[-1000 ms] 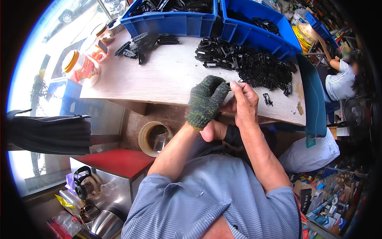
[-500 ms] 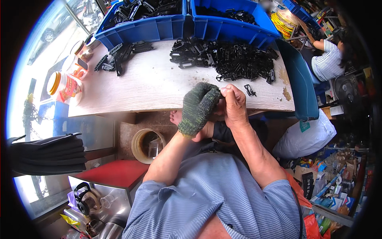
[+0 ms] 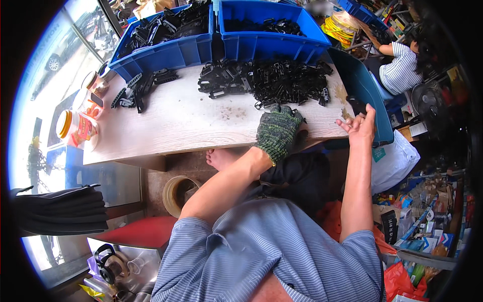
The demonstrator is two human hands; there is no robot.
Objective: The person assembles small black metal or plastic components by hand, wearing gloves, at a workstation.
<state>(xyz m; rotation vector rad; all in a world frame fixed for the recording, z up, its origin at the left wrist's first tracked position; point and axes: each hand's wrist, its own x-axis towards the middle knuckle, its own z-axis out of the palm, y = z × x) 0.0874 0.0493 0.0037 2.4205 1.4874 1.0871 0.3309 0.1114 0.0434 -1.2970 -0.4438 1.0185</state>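
My left hand (image 3: 279, 130), in a dark green knitted glove, is at the front edge of the table below the heap of black plastic parts (image 3: 287, 80). Its fingers are curled, and a small black plastic part (image 3: 304, 121) pokes out at their right side. My bare right hand (image 3: 360, 126) reaches over the table's right edge by the teal bin (image 3: 381, 110), its fingers apart. Just beyond those fingertips is another black part (image 3: 357, 104), against the bin's inside; whether it touches them I cannot tell.
Two blue crates (image 3: 274, 43) of black parts stand along the table's far side. A smaller bunch of black strips (image 3: 138, 93) lies at left, near jars (image 3: 75, 128). Below the table is a round bucket (image 3: 181, 194). A person in a striped shirt (image 3: 400, 68) sits at far right.
My hands, together before, have parted: the right went right to the teal bin, the left to the table's edge where a lone black part lay. The view has shifted slightly.
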